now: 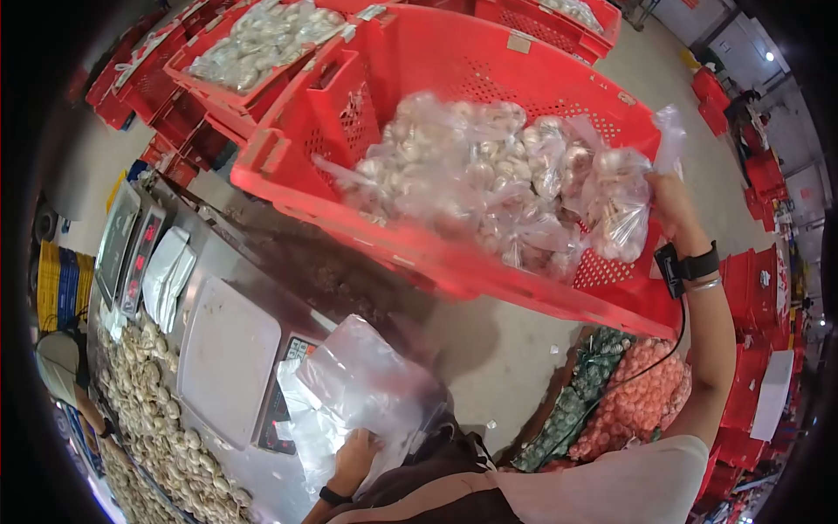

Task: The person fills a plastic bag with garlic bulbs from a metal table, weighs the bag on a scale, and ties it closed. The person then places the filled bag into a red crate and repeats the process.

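Note:
My right hand (674,208) is closed around the neck of a clear plastic bag of garlic (618,210). The bag hangs inside the right end of a large red crate (559,65), beside several other bagged garlic bulbs (489,166). Low in the view, my left hand (354,458) has its fingers curled on a sheaf of clear plastic bags (367,384), which lies over the edge of the metal table. Next to those bags is a weighing scale (229,358) with a bare pale pan and a keypad partly covered by plastic.
Loose garlic bulbs (166,419) cover the table's left side, near another person's arm (92,410). A second scale (131,253) stands behind. Green and orange mesh sacks (633,393) lie on the floor below the crate. More red crates (253,83) stand at the back and right.

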`<state>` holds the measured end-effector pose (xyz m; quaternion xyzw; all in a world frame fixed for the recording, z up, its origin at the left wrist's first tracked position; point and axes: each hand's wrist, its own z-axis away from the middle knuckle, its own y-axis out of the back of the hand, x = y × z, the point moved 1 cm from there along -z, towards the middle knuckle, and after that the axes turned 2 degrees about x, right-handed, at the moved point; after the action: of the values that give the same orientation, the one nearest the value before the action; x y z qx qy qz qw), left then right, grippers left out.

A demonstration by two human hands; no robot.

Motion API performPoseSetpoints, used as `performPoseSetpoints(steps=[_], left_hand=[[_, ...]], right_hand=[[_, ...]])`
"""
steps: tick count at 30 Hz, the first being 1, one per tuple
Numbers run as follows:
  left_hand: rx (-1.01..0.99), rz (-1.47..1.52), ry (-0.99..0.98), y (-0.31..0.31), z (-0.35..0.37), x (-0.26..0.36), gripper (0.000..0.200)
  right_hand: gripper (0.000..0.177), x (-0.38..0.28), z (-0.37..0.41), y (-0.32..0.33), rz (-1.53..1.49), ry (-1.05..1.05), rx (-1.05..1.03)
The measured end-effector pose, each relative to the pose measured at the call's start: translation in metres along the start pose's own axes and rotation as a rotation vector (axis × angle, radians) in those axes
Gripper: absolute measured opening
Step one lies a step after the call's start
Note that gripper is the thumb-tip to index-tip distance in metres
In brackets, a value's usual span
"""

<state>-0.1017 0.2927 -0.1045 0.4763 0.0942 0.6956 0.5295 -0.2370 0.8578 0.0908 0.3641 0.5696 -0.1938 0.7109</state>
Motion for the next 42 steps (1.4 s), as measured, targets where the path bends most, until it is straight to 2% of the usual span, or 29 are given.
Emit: performPoseSetpoints(steps=[3, 4, 6, 7, 8, 10, 11, 13, 15, 16, 18, 19, 21, 23, 24, 25, 26, 27, 29, 30, 31, 32, 33, 34, 35, 36, 38, 41, 42], left_hand=[[0.017, -0.01, -0.005, 0.001, 0.0, 0.0, 0.02], [0.006, -0.011, 0.0, -0.001, 0.0, -0.002, 0.02], [0.066, 0.011, -0.029, -0.004, 0.001, -0.005, 0.019], [0.062, 0.012, -0.022, -0.005, 0.001, -0.006, 0.019], [0.061, 0.003, -0.022, -0.005, 0.002, -0.007, 0.019], [0.061, -0.002, -0.021, -0.005, 0.002, -0.007, 0.019], [0.066, 0.005, -0.034, -0.005, 0.002, -0.007, 0.019], [0.068, 0.011, -0.044, -0.005, 0.004, -0.007, 0.019], [0.079, 0.058, 0.008, -0.005, 0.005, -0.005, 0.023], [0.084, 0.057, 0.009, -0.004, 0.006, -0.003, 0.023], [0.124, 0.107, 0.046, 0.002, 0.013, 0.001, 0.025], [0.134, 0.11, 0.054, 0.005, 0.017, -0.001, 0.025], [0.045, -0.137, 0.158, 0.01, 0.027, -0.009, 0.023], [0.06, -0.101, 0.144, 0.013, 0.029, -0.009, 0.021], [0.058, -0.069, 0.116, 0.013, 0.029, -0.009, 0.019], [0.066, -0.06, 0.13, 0.011, 0.029, -0.013, 0.019], [0.049, -0.083, -0.011, 0.006, 0.029, -0.018, 0.019], [0.036, -0.108, -0.152, 0.003, 0.028, -0.022, 0.02], [0.067, -0.158, -0.206, 0.003, 0.032, -0.025, 0.02], [0.092, -0.217, -0.271, 0.002, 0.032, -0.026, 0.021], [0.223, -0.216, -0.233, -0.007, 0.03, -0.031, 0.022], [0.343, -0.218, -0.17, -0.013, 0.037, -0.035, 0.022], [0.271, -0.156, -0.079, -0.004, 0.04, -0.027, 0.019], [0.213, -0.09, 0.008, 0.007, 0.033, -0.02, 0.016], [0.175, -0.044, 0.0, 0.01, 0.033, -0.019, 0.015], [0.151, -0.003, -0.028, 0.01, 0.03, -0.02, 0.015], [0.228, 0.019, -0.026, 0.001, 0.031, -0.026, 0.016], [0.41, 0.081, 0.033, 0.0, 0.024, -0.024, 0.017], [0.629, 0.191, 0.006, 0.006, 0.025, -0.013, 0.022]], right_hand=[[0.016, 0.023, -0.018, 0.01, 0.487, -0.11, -0.216], [0.016, 0.021, -0.016, 0.007, 0.491, -0.121, -0.218], [0.025, 0.01, -0.01, -0.005, 0.982, -0.143, -0.499], [0.031, 0.009, -0.01, -0.008, 1.034, -0.164, -0.632], [0.031, 0.013, -0.013, -0.014, 1.036, -0.17, -0.64], [0.037, 0.02, -0.015, -0.034, 1.244, 0.026, -1.031], [0.043, 0.021, -0.005, -0.047, 1.36, 0.2, -0.941], [0.046, 0.049, -0.001, -0.073, 1.15, 0.713, -0.859], [0.045, 0.072, 0.01, -0.105, 0.874, 0.791, -1.084], [0.041, 0.087, 0.015, -0.117, 1.046, 0.762, -1.178], [0.028, 0.095, 0.023, -0.134, 1.311, 0.636, -1.083], [0.028, 0.104, 0.018, -0.136, 1.308, 0.649, -1.088], [0.014, 0.119, 0.0, -0.13, 1.123, 0.78, -1.033], [0.009, 0.087, 0.0, -0.124, 1.188, 0.763, -1.194], [0.009, 0.067, 0.0, -0.117, 1.166, 0.734, -1.265], [0.012, 0.058, -0.006, -0.108, 1.207, 0.581, -1.303], [0.014, 0.057, -0.013, -0.097, 1.209, 0.48, -1.275], [0.022, 0.063, -0.018, -0.093, 1.301, 0.488, -1.286], [0.029, 0.064, -0.012, -0.095, 1.394, 0.518, -1.319], [0.032, 0.054, -0.001, -0.097, 1.231, 0.744, -1.171], [0.035, 0.042, 0.009, -0.103, 1.042, 0.944, -1.034], [0.039, 0.009, 0.034, -0.124, 1.109, 0.588, -0.948], [0.034, -0.011, 0.055, -0.137, 0.863, 0.891, -0.848], [0.029, -0.041, 0.092, -0.148, 0.768, 0.97, -0.76], [0.025, -0.068, 0.136, -0.157, 0.658, 0.907, -0.728], [0.025, -0.066, 0.165, -0.163, 0.63, 0.929, -0.78], [0.023, -0.061, 0.213, -0.168, 0.563, 1.239, -1.093], [0.025, 0.004, 0.264, -0.207, 0.409, 0.99, -1.421], [0.028, 0.035, 0.279, -0.225, 0.375, 0.937, -1.477]])
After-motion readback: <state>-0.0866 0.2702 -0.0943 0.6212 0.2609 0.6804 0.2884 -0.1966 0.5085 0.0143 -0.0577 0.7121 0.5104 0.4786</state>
